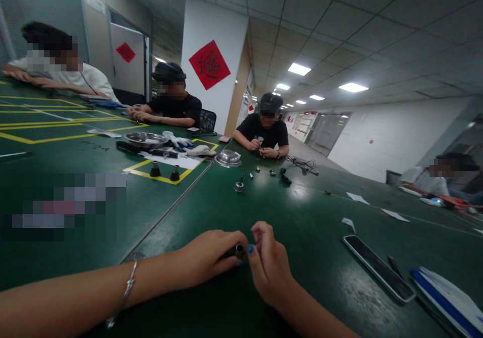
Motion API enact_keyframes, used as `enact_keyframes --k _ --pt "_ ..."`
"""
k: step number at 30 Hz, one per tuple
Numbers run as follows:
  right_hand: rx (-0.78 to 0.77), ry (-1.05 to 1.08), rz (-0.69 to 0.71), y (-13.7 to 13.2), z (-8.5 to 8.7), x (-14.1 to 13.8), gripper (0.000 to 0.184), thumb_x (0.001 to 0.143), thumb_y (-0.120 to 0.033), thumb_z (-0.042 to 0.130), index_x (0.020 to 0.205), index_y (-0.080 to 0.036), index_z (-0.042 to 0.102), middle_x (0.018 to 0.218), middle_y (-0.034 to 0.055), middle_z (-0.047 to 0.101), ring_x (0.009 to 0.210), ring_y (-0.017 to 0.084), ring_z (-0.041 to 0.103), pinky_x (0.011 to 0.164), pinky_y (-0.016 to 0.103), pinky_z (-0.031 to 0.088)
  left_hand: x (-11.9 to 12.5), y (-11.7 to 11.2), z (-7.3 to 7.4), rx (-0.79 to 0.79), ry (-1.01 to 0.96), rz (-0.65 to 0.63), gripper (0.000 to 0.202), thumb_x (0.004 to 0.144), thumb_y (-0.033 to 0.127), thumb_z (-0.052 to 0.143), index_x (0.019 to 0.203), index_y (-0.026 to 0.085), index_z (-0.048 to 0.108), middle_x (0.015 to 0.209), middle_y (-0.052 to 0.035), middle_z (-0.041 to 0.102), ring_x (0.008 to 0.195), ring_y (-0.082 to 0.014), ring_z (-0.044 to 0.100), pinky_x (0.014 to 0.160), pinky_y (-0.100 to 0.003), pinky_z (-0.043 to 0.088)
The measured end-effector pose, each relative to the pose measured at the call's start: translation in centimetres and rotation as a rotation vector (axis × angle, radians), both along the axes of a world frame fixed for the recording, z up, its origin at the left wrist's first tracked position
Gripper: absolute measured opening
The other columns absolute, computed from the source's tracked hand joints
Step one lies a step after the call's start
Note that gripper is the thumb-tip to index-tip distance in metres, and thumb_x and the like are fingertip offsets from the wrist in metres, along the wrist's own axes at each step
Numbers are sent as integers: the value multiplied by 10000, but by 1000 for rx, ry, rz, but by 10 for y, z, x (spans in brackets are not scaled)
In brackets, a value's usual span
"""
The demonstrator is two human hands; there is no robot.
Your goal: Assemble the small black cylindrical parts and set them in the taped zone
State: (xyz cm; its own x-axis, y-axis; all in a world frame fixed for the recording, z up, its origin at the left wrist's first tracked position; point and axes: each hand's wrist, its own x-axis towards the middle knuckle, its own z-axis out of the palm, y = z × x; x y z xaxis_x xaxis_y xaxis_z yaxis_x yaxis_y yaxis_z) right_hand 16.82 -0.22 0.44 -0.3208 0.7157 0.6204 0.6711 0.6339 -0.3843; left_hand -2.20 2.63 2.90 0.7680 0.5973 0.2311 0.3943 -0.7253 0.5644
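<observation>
My left hand [211,253] is closed around a small dark cylindrical part [239,249]. Its round metal-rimmed open end faces toward my right hand. The rest of the part is covered by my fingers. My right hand [270,265] is close beside that end, thumb and fingers curled together in a pinch. Whatever lies between those fingertips is too small or hidden to make out. Both hands are low over the green table [309,282]. Further ahead stands a small metal fitting with a thin upright stem [239,184].
Metal dishes [228,158], gloves [199,150] and two dark cone-shaped parts [174,173] lie ahead. Small parts [286,178] and cables [302,163] are near a person [264,132] opposite. On the right are a phone [379,268] and a blue-edged stack of paper [445,298].
</observation>
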Motion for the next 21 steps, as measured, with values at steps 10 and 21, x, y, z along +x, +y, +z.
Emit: enact_keyframes --k 10,21 --pt "-52 -88 55 -2 3 -1 265 913 -248 306 1170 -198 350 844 17 489 586 132 503 560 268 360 -64 54 47 -709 253 -275 317 667 209 725 971 219 636 968 -16 715 883 -181 651 791 -301 490" --pt "-65 -182 110 -5 6 -2 258 911 -252 329 1155 -204 397 946 45 501 639 140 498 586 288 343 -198 129 48 -180 117 820 232 630 154 652 860 124 656 839 -17 729 772 -141 644 714 -217 501"
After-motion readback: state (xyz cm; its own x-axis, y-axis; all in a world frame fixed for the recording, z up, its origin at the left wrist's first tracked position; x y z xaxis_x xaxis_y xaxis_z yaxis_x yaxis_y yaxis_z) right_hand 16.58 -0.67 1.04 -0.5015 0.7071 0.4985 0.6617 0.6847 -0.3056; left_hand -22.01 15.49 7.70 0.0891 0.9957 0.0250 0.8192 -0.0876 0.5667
